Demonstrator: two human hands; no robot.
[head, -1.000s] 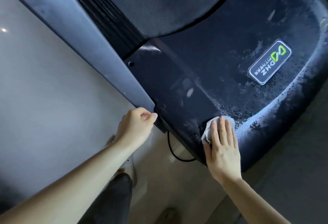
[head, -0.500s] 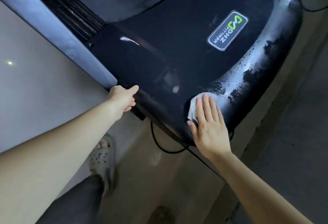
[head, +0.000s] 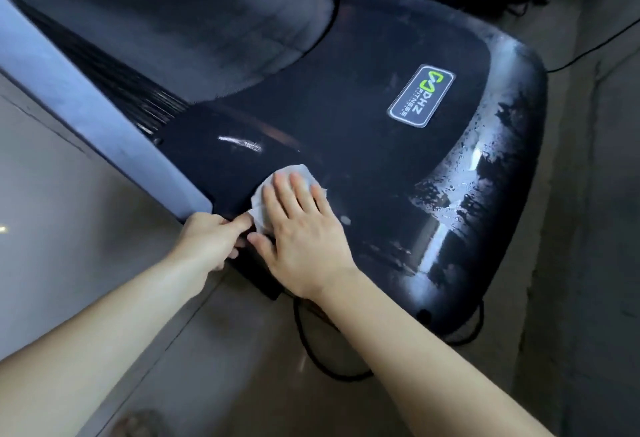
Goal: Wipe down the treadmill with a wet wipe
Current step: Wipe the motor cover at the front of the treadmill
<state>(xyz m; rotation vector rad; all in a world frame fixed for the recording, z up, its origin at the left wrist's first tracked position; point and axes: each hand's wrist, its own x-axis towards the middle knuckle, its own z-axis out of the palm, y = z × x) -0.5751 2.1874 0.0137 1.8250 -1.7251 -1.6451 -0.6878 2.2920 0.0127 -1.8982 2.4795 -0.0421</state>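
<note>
While our right hand, fingers flat, presses the wet wipe under it onto the treadmill | our left hand just beside it grips the treadmill's edge | wet streaks right of both hands look wiped | belt and rail beyond them we judge left to do

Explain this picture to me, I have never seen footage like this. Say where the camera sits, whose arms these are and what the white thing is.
The camera is worn on a person's head and looks down, so both arms are the wearer's own. The dark shape is a treadmill, with a badge and wet streaks on it. The right hand presses a white wet wipe flat against it. The left hand holds its near edge. A black cable lies on the floor below.
</note>
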